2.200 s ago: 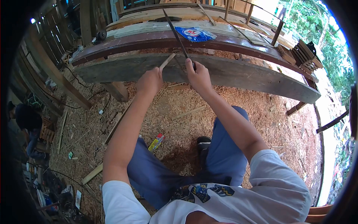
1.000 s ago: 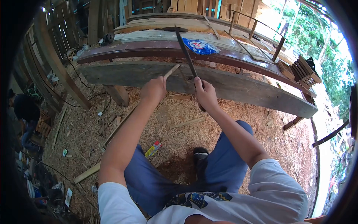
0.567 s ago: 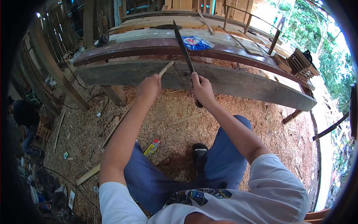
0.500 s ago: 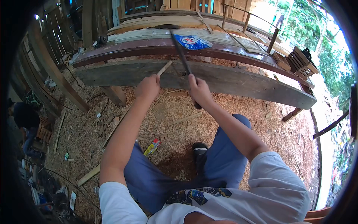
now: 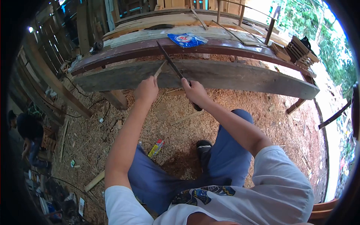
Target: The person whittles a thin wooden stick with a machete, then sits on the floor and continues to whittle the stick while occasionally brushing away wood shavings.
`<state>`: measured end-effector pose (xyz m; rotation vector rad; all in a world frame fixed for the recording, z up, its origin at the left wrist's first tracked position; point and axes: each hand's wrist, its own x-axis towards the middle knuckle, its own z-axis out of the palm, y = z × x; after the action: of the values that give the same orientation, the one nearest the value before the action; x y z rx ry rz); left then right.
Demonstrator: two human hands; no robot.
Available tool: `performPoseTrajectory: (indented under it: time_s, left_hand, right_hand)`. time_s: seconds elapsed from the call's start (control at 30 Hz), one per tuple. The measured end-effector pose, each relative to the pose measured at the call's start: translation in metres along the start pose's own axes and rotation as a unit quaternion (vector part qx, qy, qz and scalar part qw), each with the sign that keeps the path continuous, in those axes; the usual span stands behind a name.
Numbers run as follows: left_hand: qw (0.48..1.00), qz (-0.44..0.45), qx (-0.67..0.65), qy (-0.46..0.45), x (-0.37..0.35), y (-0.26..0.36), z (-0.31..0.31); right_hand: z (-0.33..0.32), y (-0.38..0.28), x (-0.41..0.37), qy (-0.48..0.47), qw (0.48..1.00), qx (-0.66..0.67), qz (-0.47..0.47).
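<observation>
My left hand (image 5: 147, 90) is closed around the lower end of a thin wooden stick (image 5: 161, 69), which points up and to the right over a long grey plank (image 5: 232, 79). A long dark blade (image 5: 169, 60) slants up and left from my right hand (image 5: 195, 92), whose fingers are wrapped round its handle. The blade passes close to the stick's upper end; whether they touch I cannot tell. Its tip reaches over the dark red bench edge (image 5: 123, 51), left of a blue plastic packet (image 5: 186, 40).
Boards (image 5: 150, 20) lie stacked behind the bench. Wooden slatted pieces (image 5: 299, 51) sit at its right end. Shavings cover the ground (image 5: 150, 123), with a yellow and red packet (image 5: 156, 148) on it. Another person (image 5: 30, 131) is at the far left.
The blade has swung left and lower, its tip moving from above the blue packet to its left. The stick tilts a little lower. The whole view has shifted slightly.
</observation>
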<state>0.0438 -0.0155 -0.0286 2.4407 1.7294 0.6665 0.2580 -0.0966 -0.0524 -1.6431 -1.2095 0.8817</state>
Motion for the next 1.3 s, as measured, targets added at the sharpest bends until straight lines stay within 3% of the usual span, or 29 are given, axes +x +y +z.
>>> performPoseTrajectory:
  time_s: [0.07, 0.27, 0.37, 0.47, 0.57, 0.77, 1.0, 1.1, 1.23, 1.3]
  left_hand:
    - [1.000, 0.000, 0.004, -0.004, 0.002, -0.001, 0.000]
    - [0.999, -0.026, -0.012, -0.019, -0.001, 0.001, -0.002]
    - [1.000, -0.025, -0.013, -0.013, 0.000, 0.004, -0.001]
    - [0.999, -0.033, -0.010, -0.013, 0.002, 0.003, -0.004]
    - [0.999, -0.032, -0.009, -0.013, 0.002, 0.000, 0.000]
    - [0.999, -0.035, -0.003, -0.017, 0.000, 0.005, -0.003]
    - [0.999, -0.041, -0.014, -0.033, 0.003, 0.001, -0.003]
    - [0.998, -0.042, -0.010, -0.039, 0.005, 0.003, -0.005]
    - [0.996, -0.052, -0.038, -0.066, 0.002, 0.006, -0.020]
    - [0.997, -0.047, -0.044, -0.048, 0.004, 0.002, -0.014]
  right_hand:
    - [-0.005, -0.008, 0.003, -0.018, 1.000, 0.023, 0.011]
    - [0.002, 0.003, 0.006, 0.064, 0.992, 0.052, -0.099]
    - [0.003, 0.002, 0.003, -0.011, 1.000, 0.005, 0.013]
    - [-0.004, -0.005, 0.005, -0.024, 0.998, 0.053, 0.002]
    - [-0.003, -0.008, 0.003, 0.027, 0.994, 0.086, -0.069]
    - [0.004, -0.005, -0.003, -0.001, 1.000, -0.003, 0.008]
    - [0.005, 0.000, 0.003, 0.040, 0.998, 0.015, -0.051]
    - [-0.003, -0.008, -0.002, -0.010, 1.000, -0.017, 0.017]
    - [0.005, 0.003, 0.008, 0.060, 0.993, 0.005, -0.105]
    - [0.004, 0.006, 0.008, 0.010, 0.999, -0.022, -0.041]
